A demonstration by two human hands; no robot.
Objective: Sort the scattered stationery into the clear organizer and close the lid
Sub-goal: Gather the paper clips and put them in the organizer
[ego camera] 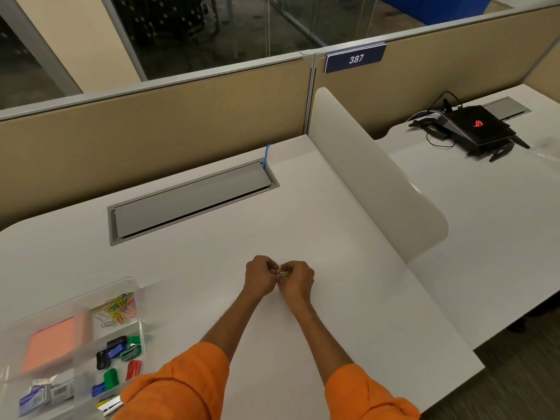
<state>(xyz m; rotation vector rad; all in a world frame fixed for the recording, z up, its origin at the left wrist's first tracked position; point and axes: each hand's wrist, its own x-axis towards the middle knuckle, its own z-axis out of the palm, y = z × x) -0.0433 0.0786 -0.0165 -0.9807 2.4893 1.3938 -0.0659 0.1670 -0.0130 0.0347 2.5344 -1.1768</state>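
Observation:
Both hands meet at the middle of the white desk (pixel 333 237). My left hand (pixel 260 275) and my right hand (pixel 298 280) have their fingers curled round a small bunch of coloured paper clips (pixel 282 271) between them. The clear organizer (pixel 136 287) lies open at the lower left. Its compartments hold more coloured paper clips (pixel 118 309), an orange sticky-note pad (pixel 54 344), coloured binder clips (pixel 119 359) and staple boxes (pixel 39 395). Its lid cannot be made out clearly.
A grey cable hatch (pixel 191 201) is set into the desk behind my hands, with a blue tie (pixel 266 154) at its right end. A white divider (pixel 378 177) separates the neighbouring desk, where a black laptop (pixel 475 128) and cables lie.

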